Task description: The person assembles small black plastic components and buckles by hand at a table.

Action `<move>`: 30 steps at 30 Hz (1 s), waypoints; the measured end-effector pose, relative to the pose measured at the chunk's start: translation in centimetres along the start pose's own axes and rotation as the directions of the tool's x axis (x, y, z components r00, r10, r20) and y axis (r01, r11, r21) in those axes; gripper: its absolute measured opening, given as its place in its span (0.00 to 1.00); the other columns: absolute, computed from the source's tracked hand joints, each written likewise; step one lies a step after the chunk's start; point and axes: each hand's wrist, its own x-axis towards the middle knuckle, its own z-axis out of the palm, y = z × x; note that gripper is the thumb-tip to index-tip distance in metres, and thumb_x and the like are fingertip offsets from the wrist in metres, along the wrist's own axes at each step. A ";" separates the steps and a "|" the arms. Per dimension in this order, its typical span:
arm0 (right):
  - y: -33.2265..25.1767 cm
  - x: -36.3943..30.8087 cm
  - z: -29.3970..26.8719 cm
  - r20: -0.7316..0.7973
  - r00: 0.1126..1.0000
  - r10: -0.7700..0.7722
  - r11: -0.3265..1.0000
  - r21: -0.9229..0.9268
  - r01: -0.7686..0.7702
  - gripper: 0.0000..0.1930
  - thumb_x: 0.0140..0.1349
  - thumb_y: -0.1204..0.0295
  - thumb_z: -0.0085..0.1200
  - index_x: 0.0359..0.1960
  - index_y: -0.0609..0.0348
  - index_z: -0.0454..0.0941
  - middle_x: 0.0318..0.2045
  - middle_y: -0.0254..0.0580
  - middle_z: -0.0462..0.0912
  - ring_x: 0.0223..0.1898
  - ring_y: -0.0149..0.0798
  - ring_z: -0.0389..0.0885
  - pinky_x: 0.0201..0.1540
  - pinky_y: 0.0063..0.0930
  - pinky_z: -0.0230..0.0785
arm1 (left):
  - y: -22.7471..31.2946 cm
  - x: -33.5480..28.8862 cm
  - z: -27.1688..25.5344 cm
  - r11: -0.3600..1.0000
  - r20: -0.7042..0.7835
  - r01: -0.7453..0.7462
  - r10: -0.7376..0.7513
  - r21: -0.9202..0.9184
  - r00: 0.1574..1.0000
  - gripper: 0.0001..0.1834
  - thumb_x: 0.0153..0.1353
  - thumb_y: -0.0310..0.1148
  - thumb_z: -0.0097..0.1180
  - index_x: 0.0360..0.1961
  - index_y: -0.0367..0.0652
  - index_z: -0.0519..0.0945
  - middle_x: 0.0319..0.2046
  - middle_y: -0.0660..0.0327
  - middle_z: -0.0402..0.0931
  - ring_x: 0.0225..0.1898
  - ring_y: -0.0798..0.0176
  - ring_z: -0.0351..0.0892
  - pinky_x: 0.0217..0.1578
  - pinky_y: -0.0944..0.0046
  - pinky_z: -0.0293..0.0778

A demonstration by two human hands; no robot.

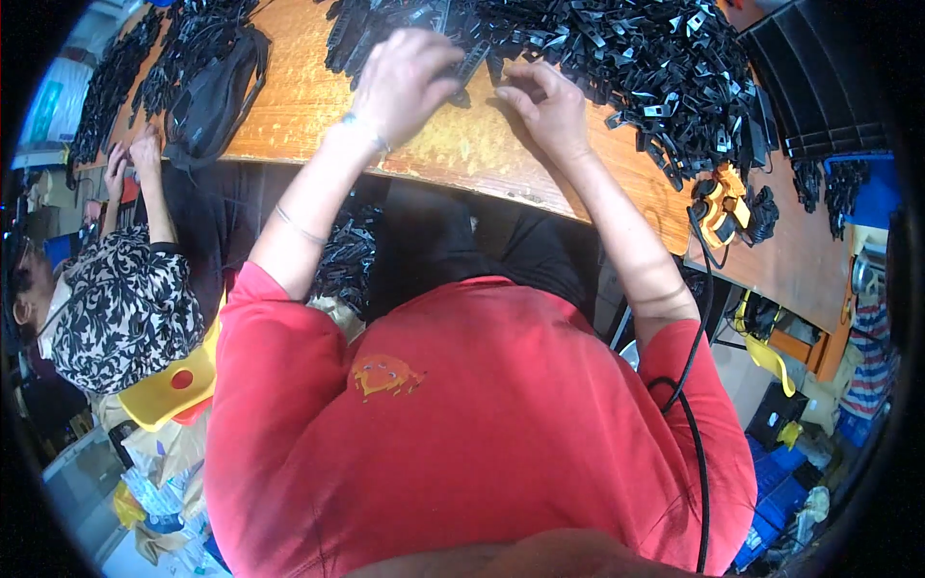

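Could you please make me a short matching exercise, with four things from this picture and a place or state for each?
1. Left hand
2. Pile of black parts
3. Orange-and-black device
4. Yellow panel

A. Near the front edge of the table, to the right of the right hand
B. Has a round hole and is next to the person in the patterned top
C. With a bracelet at the wrist
D. Heaped on the table beyond the right hand

Pairs: 1-C, 2-D, 3-A, 4-B

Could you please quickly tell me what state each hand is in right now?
Left hand: fingers curled and blurred near black parts; whether it holds one cannot be told.
Right hand: fingers bent; grip cannot be told.
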 end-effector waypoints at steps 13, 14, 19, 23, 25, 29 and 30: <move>-2.6 -2.3 -3.4 0.182 0.968 0.175 0.978 -0.142 -0.151 0.14 0.57 0.66 0.76 0.39 0.58 0.86 0.35 0.45 0.86 0.37 0.50 0.88 0.43 0.42 0.80 | 1.8 -0.6 1.1 0.992 0.126 -0.076 0.063 0.102 0.990 0.16 0.61 0.28 0.67 0.50 0.47 0.87 0.46 0.63 0.83 0.53 0.54 0.79 0.53 0.53 0.72; -2.6 -2.3 -3.8 0.208 0.971 0.120 0.978 -0.191 -0.080 0.13 0.58 0.67 0.75 0.39 0.59 0.85 0.35 0.47 0.85 0.39 0.53 0.87 0.44 0.45 0.79 | 2.2 -0.5 0.7 0.997 0.059 -0.050 0.046 0.059 0.997 0.16 0.61 0.28 0.68 0.51 0.48 0.87 0.46 0.63 0.83 0.53 0.54 0.79 0.53 0.53 0.72; -2.8 -1.9 -4.4 0.311 0.950 0.033 0.954 -0.294 0.064 0.11 0.60 0.70 0.70 0.37 0.64 0.82 0.38 0.56 0.83 0.42 0.60 0.86 0.46 0.50 0.79 | 4.0 -0.8 -0.7 0.961 -0.152 0.188 -0.221 -0.203 0.963 0.25 0.63 0.25 0.69 0.62 0.48 0.84 0.47 0.59 0.85 0.50 0.57 0.80 0.55 0.56 0.78; -2.7 -1.1 -4.0 0.402 0.916 0.010 0.924 -0.355 0.146 0.11 0.61 0.69 0.68 0.38 0.63 0.83 0.39 0.55 0.84 0.42 0.60 0.88 0.46 0.52 0.80 | 6.4 -3.6 1.0 0.419 0.123 0.428 -0.584 -0.801 0.802 0.32 0.68 0.17 0.64 0.72 0.41 0.72 0.52 0.63 0.78 0.51 0.75 0.77 0.49 0.73 0.81; -2.9 -0.8 -3.6 0.424 0.905 0.027 0.908 -0.389 0.155 0.10 0.61 0.69 0.68 0.38 0.63 0.83 0.39 0.54 0.84 0.42 0.60 0.88 0.46 0.52 0.80 | 6.5 -5.5 2.4 0.344 0.150 0.394 -0.561 -0.852 0.814 0.29 0.68 0.14 0.62 0.68 0.38 0.73 0.51 0.63 0.79 0.50 0.73 0.81 0.50 0.72 0.81; -3.0 -0.9 -3.3 0.441 0.897 0.033 0.928 -0.347 0.136 0.10 0.62 0.66 0.69 0.42 0.56 0.88 0.40 0.48 0.85 0.42 0.57 0.88 0.45 0.50 0.80 | 6.4 -7.8 2.5 0.543 0.156 0.514 -0.571 -0.665 0.806 0.15 0.64 0.18 0.67 0.52 0.38 0.83 0.45 0.61 0.82 0.46 0.68 0.84 0.44 0.69 0.81; -3.1 -1.3 -3.3 0.412 0.911 0.006 0.960 -0.258 0.110 0.11 0.62 0.65 0.70 0.43 0.53 0.89 0.41 0.46 0.85 0.42 0.56 0.88 0.45 0.49 0.80 | 6.3 -8.2 2.4 0.747 0.087 0.514 -0.531 -0.422 0.843 0.12 0.62 0.20 0.69 0.46 0.39 0.85 0.42 0.60 0.83 0.44 0.66 0.84 0.42 0.67 0.81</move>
